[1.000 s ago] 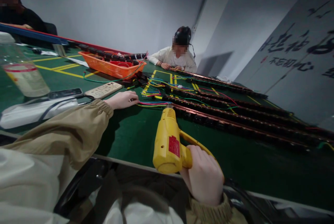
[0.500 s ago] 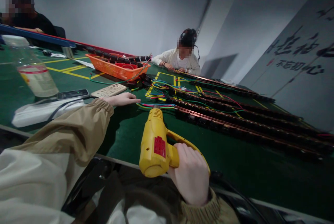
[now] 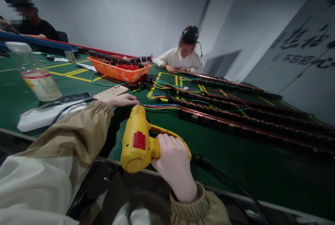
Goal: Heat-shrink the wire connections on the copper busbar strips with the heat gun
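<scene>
Head cam: my right hand (image 3: 171,151) is clenched round a yellow heat gun (image 3: 134,141) at 7 o'clock, nozzle (image 3: 139,104) poking up beside the left hand (image 3: 121,100), around 9. Can't tell if that hand's pinching the wires (image 3: 163,107), which run off toward 3 o'clock. Orange basket (image 3: 117,69) at 10.

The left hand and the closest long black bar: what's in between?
In the head view, coloured wires, plus the nozzle of the yellow heat gun, right by the left hand.
</scene>
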Demonstrator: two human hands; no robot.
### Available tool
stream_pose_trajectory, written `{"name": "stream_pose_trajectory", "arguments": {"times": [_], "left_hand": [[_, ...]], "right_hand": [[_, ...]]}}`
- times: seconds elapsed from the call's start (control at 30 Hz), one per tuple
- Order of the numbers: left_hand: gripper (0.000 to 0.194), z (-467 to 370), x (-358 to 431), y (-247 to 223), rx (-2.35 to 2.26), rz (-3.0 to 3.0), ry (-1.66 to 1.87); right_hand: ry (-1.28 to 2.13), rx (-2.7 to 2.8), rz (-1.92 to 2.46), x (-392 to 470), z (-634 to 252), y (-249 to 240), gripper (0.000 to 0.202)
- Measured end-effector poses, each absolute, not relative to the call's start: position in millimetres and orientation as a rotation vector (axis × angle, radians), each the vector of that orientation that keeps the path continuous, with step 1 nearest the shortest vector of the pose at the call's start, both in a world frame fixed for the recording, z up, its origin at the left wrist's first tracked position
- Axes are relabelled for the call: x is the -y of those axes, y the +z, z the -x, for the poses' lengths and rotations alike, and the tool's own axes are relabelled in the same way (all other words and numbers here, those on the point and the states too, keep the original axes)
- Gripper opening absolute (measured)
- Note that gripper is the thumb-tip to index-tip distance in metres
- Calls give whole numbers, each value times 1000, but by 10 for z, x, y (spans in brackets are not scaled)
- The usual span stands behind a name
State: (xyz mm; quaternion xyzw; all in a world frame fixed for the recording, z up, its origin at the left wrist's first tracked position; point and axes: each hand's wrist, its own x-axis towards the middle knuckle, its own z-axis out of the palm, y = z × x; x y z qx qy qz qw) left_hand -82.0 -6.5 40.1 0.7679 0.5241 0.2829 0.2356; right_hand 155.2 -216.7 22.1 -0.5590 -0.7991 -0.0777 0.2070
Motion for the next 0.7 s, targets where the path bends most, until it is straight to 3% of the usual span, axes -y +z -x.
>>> {"name": "stream_pose_trajectory", "arguments": {"times": [0.23, 0.4, 0.7], "left_hand": [[41, 804, -51, 315, -1288, -2193, 566], [45, 804, -70, 281, -1205, -2265, 550], [45, 725, -27, 248, -1309, -2292, 675]], "right_hand": [[39, 2271, 1382, 2189, -1799, 312, 60], [173, 2204, 1465, 2218, -1968, 385, 36], [14, 2116, 1684, 2273, -2403, 310, 27]]}}
